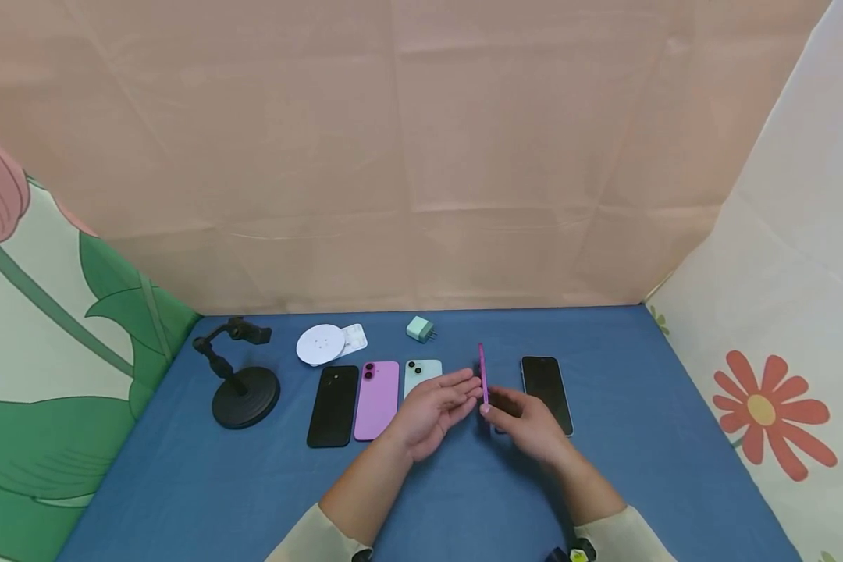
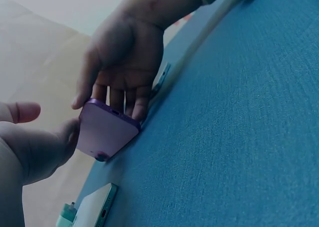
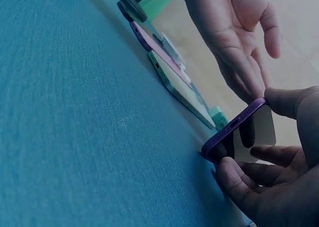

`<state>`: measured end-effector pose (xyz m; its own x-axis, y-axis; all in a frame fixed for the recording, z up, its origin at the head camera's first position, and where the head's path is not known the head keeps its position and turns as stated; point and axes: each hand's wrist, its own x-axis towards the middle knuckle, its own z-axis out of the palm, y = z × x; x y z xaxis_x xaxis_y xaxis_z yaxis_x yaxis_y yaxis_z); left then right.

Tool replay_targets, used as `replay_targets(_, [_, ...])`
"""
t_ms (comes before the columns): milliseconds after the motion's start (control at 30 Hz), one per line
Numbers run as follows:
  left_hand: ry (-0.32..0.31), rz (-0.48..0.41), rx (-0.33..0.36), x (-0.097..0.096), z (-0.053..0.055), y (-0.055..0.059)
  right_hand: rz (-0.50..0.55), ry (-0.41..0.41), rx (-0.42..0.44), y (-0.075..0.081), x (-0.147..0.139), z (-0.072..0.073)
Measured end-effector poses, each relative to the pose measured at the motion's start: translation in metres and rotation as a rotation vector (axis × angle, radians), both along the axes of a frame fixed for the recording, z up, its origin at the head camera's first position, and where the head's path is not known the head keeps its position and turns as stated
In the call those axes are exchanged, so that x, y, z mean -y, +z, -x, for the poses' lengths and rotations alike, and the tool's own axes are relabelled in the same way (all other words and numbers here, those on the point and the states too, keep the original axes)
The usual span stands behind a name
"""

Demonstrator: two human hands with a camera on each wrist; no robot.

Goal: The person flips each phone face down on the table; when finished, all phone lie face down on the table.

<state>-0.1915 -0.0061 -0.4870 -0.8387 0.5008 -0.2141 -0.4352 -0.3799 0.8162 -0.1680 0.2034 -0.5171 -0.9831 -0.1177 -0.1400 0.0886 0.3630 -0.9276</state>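
My right hand [image 1: 531, 429] grips a purple phone [image 1: 482, 375] by its lower end, thumb and fingers on opposite edges. The phone stands on its side edge, close to or on the cloth, so the head view shows it as a thin strip. Its dark glossy screen [image 3: 249, 134] faces the right palm, and its plain back [image 2: 105, 129] faces left. My left hand [image 1: 432, 414] is held palm up with extended fingers. Its fingertips lie at the phone's back; contact is hard to tell. Just right of my right hand lies a black-screened phone [image 1: 546, 390].
Left of my hands lie a mint phone [image 1: 421, 372], a purple phone [image 1: 377, 402] and a black phone [image 1: 333, 406]. Behind them are a white disc [image 1: 320, 344], a white card-like piece [image 1: 353, 339] and a mint charger plug [image 1: 419, 329]. A black stand [image 1: 246, 396] stands far left.
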Motion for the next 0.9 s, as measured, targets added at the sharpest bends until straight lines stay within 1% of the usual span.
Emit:
replay_targets(67, [0.002,0.005,0.003,0.0,0.0,-0.001,0.031,-0.005,0.004,0.001,-0.002,0.0])
replay_targets(233, [0.019,0.039,0.015,-0.001,0.0,-0.005,0.091,-0.012,-0.025,0.004,-0.008,-0.001])
replay_targets(400, [0.019,0.065,0.024,-0.002,0.001,-0.01,0.12,-0.036,-0.025,0.009,-0.014,-0.002])
replay_targets(567, [0.0,0.071,0.019,-0.004,0.002,-0.016,0.126,-0.057,-0.017,0.01,-0.018,-0.002])
replay_targets(700, [-0.016,0.08,0.031,-0.007,0.003,-0.022,0.123,-0.08,-0.022,0.009,-0.022,-0.002])
replay_targets(900, [-0.023,0.112,0.057,-0.014,0.004,-0.029,0.076,-0.099,-0.021,0.008,-0.028,-0.004])
